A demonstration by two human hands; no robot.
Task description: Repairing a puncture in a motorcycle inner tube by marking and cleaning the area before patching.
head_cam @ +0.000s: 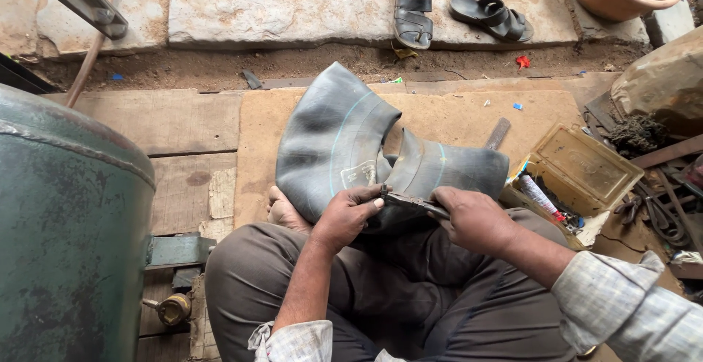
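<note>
- Green metal tank (pixel 66 237) standing at left.
- Black rubber inner tube (pixel 344 142), folded, resting on lap.
- Open yellowish tin (pixel 578 168) at right, tubes and small tools beside.
- Left hand (pixel 348 215) fingers pinching tube.
- Right hand (pixel 474 219) fingers clamped on metal tool (pixel 410 202).

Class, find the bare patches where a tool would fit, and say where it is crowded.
Bare: tan board beyond the folded black rubber inner tube; grey planks beside the green metal tank. Crowded: right side, around the open yellow tin.
</note>
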